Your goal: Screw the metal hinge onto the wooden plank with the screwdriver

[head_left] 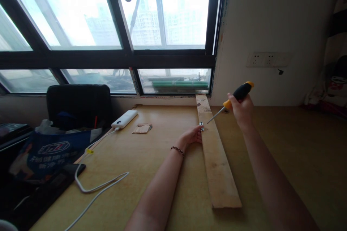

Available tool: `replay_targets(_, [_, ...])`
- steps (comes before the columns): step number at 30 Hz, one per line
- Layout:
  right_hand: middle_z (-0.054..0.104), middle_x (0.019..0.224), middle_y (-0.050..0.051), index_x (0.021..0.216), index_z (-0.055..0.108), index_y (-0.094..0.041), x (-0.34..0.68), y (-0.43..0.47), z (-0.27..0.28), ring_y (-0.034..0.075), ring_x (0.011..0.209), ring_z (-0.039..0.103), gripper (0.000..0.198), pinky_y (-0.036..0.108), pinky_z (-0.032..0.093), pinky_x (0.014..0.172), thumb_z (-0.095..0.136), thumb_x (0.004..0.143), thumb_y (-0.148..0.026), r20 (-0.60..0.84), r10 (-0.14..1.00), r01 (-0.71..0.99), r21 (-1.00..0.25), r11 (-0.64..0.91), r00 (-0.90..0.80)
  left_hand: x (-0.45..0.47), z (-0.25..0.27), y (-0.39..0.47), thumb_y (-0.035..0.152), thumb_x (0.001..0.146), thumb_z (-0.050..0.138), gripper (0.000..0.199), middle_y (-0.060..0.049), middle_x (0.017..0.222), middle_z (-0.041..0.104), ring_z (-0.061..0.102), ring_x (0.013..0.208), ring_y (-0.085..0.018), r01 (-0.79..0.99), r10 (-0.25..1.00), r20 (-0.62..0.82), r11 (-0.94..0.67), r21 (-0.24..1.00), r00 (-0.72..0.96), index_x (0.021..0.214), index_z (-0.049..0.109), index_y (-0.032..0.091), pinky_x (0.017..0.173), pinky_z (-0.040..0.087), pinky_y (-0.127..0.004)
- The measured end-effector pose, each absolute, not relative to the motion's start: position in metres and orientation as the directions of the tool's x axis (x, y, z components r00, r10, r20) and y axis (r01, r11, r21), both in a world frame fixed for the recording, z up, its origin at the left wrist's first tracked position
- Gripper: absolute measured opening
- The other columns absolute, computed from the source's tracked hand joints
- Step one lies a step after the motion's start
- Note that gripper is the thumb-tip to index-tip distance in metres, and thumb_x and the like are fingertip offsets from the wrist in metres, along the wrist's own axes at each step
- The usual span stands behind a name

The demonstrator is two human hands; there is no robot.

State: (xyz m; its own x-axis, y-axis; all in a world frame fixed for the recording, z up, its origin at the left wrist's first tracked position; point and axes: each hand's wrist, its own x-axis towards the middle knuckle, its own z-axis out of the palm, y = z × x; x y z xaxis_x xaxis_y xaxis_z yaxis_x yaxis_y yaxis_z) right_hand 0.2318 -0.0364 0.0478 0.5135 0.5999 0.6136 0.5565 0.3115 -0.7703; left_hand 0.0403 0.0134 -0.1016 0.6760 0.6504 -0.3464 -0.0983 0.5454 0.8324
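Observation:
A long, pale wooden board (pixel 220 173) lies lengthwise on the table, its far end near the window. My left hand (pixel 192 135), with a braided bracelet at the wrist, is closed at the board's left edge. Its thumb and fingers press a small shiny metal hinge (pixel 201 126) there; the hinge is partly covered. In my right hand (pixel 242 111) is a screwdriver (pixel 240 92) with a black and yellow handle. The screwdriver's shaft slants down to the left, and its tip is over the board just right of the hinge. Whether the tip touches the wood I cannot tell.
Left of the board lie a small cardboard piece (pixel 142 128) and a white power bank (pixel 124 119) with a white cable (pixel 104 186). A black chair (pixel 78 99) and a blue bag (pixel 51 153) stand beyond the table's left edge. The window (pixel 168 57) is behind.

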Motion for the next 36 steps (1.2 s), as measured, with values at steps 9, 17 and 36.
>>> replay_targets(9, [0.055,0.045,0.003,0.071,0.059,-0.013,0.292,-0.018,-0.051,0.018,0.045,0.057,0.029,0.025,0.042,0.043,0.055,0.07,-0.042,0.103,0.882,0.579,-0.788,-0.21,0.459,0.043,-0.1,0.013,0.045,0.076,0.049,0.034,-0.003,0.051,0.057,0.057,0.049,-0.015,-0.089,0.671,-0.368,0.544,0.835,0.644,0.064,0.051,0.013,0.059,0.049,-0.031])
replay_targets(17, [0.066,0.085,0.015,0.083,0.064,-0.014,0.292,-0.017,-0.103,0.029,0.081,0.062,0.044,0.029,0.041,0.057,0.047,0.072,-0.053,0.078,0.888,0.817,-0.436,-0.378,0.452,0.043,-0.106,0.017,0.042,0.08,0.043,0.035,-0.007,0.059,0.062,0.06,0.055,-0.017,-0.079,0.682,-0.358,0.52,0.851,0.638,0.073,0.056,0.01,0.061,0.049,-0.032])
replay_targets(36, [0.058,0.097,0.012,0.095,0.057,-0.017,0.295,-0.016,-0.111,0.025,0.084,0.058,0.043,0.032,0.041,0.068,0.052,0.07,-0.051,0.223,0.849,0.812,-0.479,-0.333,0.48,0.042,-0.105,0.015,0.041,0.079,0.043,0.033,-0.008,0.06,0.062,0.061,0.056,-0.017,-0.098,0.679,-0.35,0.529,0.843,0.645,0.074,0.056,0.011,0.06,0.05,-0.032])
